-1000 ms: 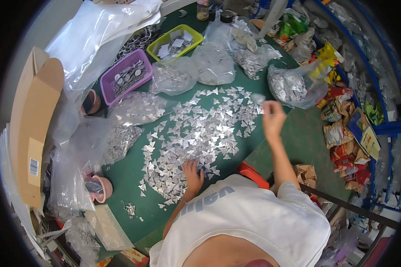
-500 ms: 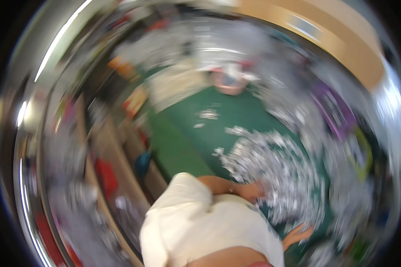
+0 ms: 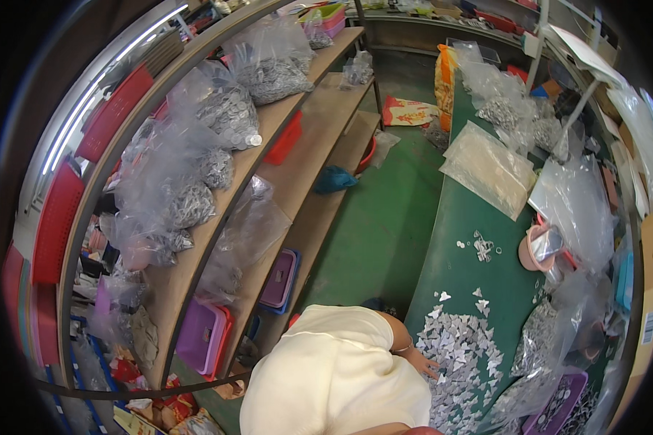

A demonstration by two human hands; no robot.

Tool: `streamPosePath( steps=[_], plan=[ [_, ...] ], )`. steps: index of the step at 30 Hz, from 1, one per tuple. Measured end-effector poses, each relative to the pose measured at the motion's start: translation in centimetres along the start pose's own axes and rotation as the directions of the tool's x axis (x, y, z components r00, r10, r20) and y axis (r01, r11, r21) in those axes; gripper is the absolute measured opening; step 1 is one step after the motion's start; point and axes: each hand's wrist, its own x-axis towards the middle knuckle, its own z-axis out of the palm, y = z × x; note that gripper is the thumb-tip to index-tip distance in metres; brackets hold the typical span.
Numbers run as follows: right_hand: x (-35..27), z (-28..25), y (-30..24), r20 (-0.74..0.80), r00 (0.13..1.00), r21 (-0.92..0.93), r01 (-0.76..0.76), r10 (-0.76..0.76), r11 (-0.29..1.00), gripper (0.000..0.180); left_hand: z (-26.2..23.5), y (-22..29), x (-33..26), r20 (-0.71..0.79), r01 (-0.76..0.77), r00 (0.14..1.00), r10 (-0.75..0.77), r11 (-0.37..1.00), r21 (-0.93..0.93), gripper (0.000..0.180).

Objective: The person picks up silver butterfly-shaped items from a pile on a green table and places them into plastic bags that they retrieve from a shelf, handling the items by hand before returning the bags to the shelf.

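My left hand (image 3: 419, 362) rests at the near left edge of a broad spread of small, flat, silver-grey, pointed pieces (image 3: 463, 349). Its fingers are stretched out, with nothing seen in them. The pieces lie loose on a green tabletop (image 3: 442, 264). Farther up the table is a small separate group of silver ring-like pieces (image 3: 482, 248). A pink tub (image 3: 535, 250) stands to the right of that group. My cream shirt (image 3: 341, 370) fills the lower middle. My right hand is out of sight.
Wooden shelves (image 3: 326, 119) on the left carry clear bags of silver parts (image 3: 228, 116) and a purple tray (image 3: 199, 337). On the table's right side lie more bags (image 3: 537, 337) and a purple basket (image 3: 559, 406). A flat pale plastic sheet (image 3: 490, 170) lies farther back.
The view has swung left, showing more of the shelves and the green floor. My right hand, visible over the pieces before, has gone out of view. My left hand stays at the pieces.
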Motion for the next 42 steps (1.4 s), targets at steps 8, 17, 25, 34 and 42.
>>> streamPosePath(
  steps=[8,17,25,34,42],
  plan=[
    [2.0,1.0,-2.0,-0.003,0.996,0.029,0.092,-0.092,0.995,0.050,-3.0,-1.0,-0.6,-0.022,0.207,0.959,-0.283,0.750,-0.628,0.040],
    [2.8,1.0,-3.2,0.011,0.986,0.051,0.163,-0.164,0.985,0.051,-5.2,-3.1,-5.7,-0.021,0.639,0.763,-0.646,0.758,-0.132,0.040],
    [3.1,0.8,-5.3,-0.001,0.978,0.049,0.208,-0.208,0.977,0.052,-8.8,-2.6,-10.2,-0.094,0.902,0.420,-0.903,0.426,-0.067,0.053],
    [2.4,-0.4,-6.5,0.013,0.988,-0.073,0.154,-0.154,0.985,0.053,-11.3,-4.3,-13.1,-0.027,0.871,0.446,-0.895,0.441,-0.215,0.057],
    [0.7,-2.9,-7.5,0.059,0.994,-0.173,0.099,-0.090,0.980,0.054,-10.3,-5.4,-16.6,-0.055,0.743,0.613,-0.789,0.598,-0.300,0.057]
  ],
)
